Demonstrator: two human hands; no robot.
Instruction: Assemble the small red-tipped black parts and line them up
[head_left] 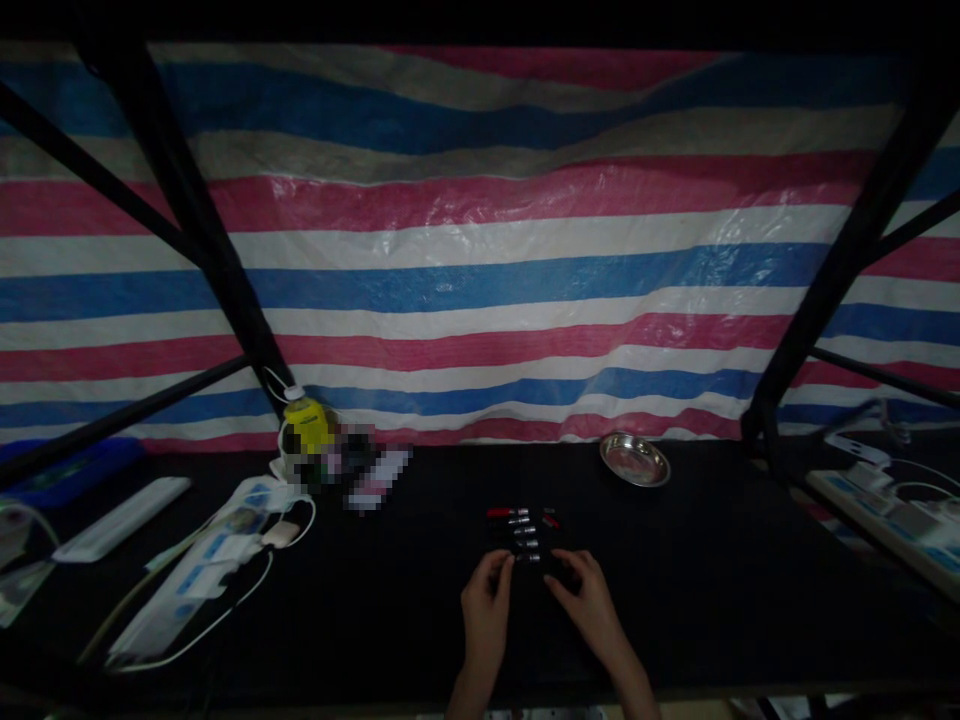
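Observation:
Both my hands rest on a black table (712, 570) near its front edge. My left hand (486, 605) and my right hand (586, 600) have their fingertips at the nearest of several small dark stick-like items (525, 532) with silvery bands, laid in a short row. One item at the far end has a red part (499, 512). In the dim light I cannot tell whether either hand grips an item or only touches it.
A small shiny metal dish (634, 459) sits at the back right. At the left lie a white power strip (195, 575) with cables, a yellow-capped object (307, 425) and a white bar (120, 518). Black frame poles (825, 290) stand on both sides. A striped tarp (480, 250) hangs behind.

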